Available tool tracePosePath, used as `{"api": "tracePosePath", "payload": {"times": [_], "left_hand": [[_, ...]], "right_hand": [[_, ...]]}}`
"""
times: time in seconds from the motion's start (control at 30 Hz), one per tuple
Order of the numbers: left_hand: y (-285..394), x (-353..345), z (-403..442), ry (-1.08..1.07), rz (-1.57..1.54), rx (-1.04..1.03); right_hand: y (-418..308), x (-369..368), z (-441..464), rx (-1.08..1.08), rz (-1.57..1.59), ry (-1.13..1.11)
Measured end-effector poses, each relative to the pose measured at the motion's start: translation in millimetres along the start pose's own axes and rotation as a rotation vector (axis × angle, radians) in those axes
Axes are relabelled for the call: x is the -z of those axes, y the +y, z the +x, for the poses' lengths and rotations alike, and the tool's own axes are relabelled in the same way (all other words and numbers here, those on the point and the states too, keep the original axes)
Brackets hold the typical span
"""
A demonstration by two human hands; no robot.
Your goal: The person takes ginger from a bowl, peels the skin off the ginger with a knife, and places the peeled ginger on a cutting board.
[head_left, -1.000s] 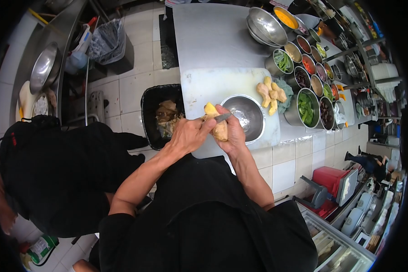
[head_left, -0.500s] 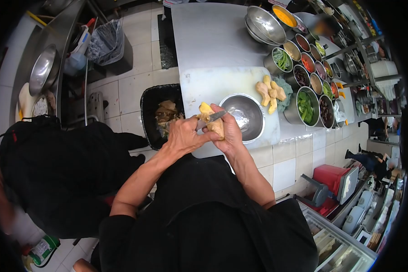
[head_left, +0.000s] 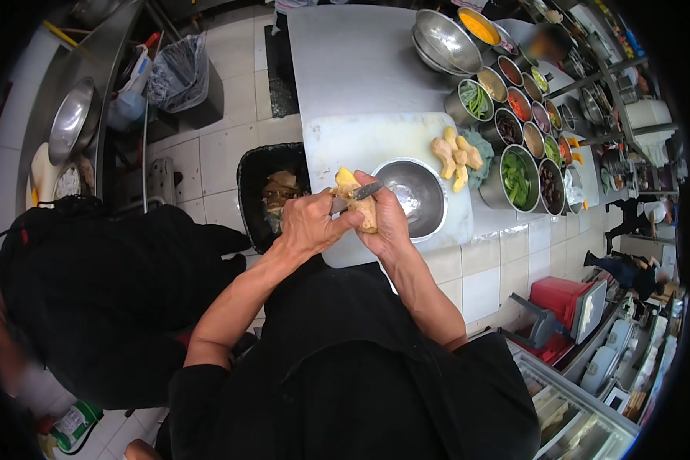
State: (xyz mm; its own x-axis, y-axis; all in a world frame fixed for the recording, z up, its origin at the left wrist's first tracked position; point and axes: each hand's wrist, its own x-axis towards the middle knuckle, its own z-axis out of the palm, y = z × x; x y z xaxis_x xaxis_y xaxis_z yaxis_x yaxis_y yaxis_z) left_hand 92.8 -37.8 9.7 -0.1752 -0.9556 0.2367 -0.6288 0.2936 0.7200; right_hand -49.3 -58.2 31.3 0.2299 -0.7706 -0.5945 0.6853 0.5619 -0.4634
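My left hand point(head_left: 307, 224) is closed on a small knife point(head_left: 369, 190), its blade lying across a piece of ginger. The thumb of that hand rests against the ginger. My right hand point(head_left: 389, 222) grips the ginger point(head_left: 366, 215), which has brown skin and a yellow bare end at the top. Just right of the hands, a steel bowl point(head_left: 422, 198) sits on the white cutting board point(head_left: 360, 138). Several pale ginger pieces point(head_left: 443, 156) lie at the board's right side, beside a greenish cloth point(head_left: 479, 149). The knife handle is hidden.
Left of the board, a black bin point(head_left: 247, 192) holds brown scraps. Steel containers of chopped vegetables point(head_left: 516, 180) crowd the counter's right. Stacked steel bowls point(head_left: 456, 46) stand farther back. A person in black point(head_left: 107, 299) is close on my left; other people are at far right.
Both hands and the ginger have shifted slightly left, and the ginger's tilt has changed a little. The blade has moved along the ginger. Another person has come into view at the far right.
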Motion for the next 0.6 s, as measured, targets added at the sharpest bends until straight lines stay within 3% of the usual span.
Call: {"api": "tracePosePath", "payload": {"times": [0.6], "left_hand": [[-2.1,-13.6,-10.3,-0.107,-0.171,0.117]], "right_hand": [[2.0,20.3,13.7,-0.099,0.102,-0.003]]}}
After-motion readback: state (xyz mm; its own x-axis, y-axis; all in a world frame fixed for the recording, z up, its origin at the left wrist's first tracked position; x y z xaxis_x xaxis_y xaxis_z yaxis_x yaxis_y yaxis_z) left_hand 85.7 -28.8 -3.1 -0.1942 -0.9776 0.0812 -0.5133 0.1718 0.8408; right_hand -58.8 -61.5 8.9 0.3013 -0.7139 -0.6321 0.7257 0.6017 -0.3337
